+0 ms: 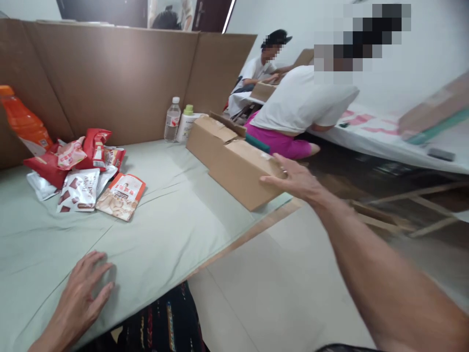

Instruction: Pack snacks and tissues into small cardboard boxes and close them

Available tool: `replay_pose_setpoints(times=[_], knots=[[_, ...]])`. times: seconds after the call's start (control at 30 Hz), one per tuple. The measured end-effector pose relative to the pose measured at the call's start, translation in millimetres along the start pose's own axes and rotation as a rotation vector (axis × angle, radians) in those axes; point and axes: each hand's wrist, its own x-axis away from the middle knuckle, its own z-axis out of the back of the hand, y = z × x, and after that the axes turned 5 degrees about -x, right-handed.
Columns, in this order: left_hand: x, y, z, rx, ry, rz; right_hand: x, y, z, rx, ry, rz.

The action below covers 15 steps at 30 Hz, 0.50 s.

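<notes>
My right hand (293,177) reaches out to the near right end of a long brown cardboard box (238,171). Its thumb lies along the box's front side and the fingers go over the top, gripping that end. The box stands at the right edge of the table, its top flaps partly raised. At the lower left, my left hand (86,288) hovers over or lies on the green cloth (154,254), fingers apart and holding nothing; contact is hard to tell. Beyond it sits a pile of snack packets, with an orange-and-white packet (122,195) nearest.
A tall cardboard screen (120,78) lines the table's back. An orange bottle (27,122) leans at left; a clear water bottle (172,120) and a white green-capped bottle (186,122) stand behind the box. Two people work at tables on the right, one (293,102) close by.
</notes>
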Motion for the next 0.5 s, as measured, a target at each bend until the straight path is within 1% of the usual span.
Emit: replay_pose_setpoints(times=[0.03,0.1,0.17,0.2,0.23,0.27,0.3,0.37,0.43,0.5], knots=[[5,1,1,-0.008,-0.036,0.004,3,-6,1,0.028,0.008,-0.014],[12,5,5,-0.008,-0.132,0.013,11,-24,3,0.138,0.088,-0.013],[13,10,10,0.011,-0.204,0.026,21,-50,0,0.256,0.247,0.056],[13,13,12,0.022,-0.225,0.035,26,-66,-7,0.277,0.296,0.101],[12,16,13,0.030,-0.243,0.049,31,-83,-18,0.259,0.294,0.156],[10,18,14,0.036,-0.256,0.064,37,-101,-34,0.215,0.213,0.214],[8,21,14,0.039,-0.268,0.073,43,-120,-54,0.149,0.088,0.276],[5,27,14,0.039,-0.293,0.079,56,-159,-106,0.072,-0.206,0.382],[6,32,16,0.038,-0.306,0.078,65,-197,-163,0.070,-0.468,0.420],[11,35,21,0.061,-0.327,0.079,70,-234,-215,0.079,-0.625,0.435]])
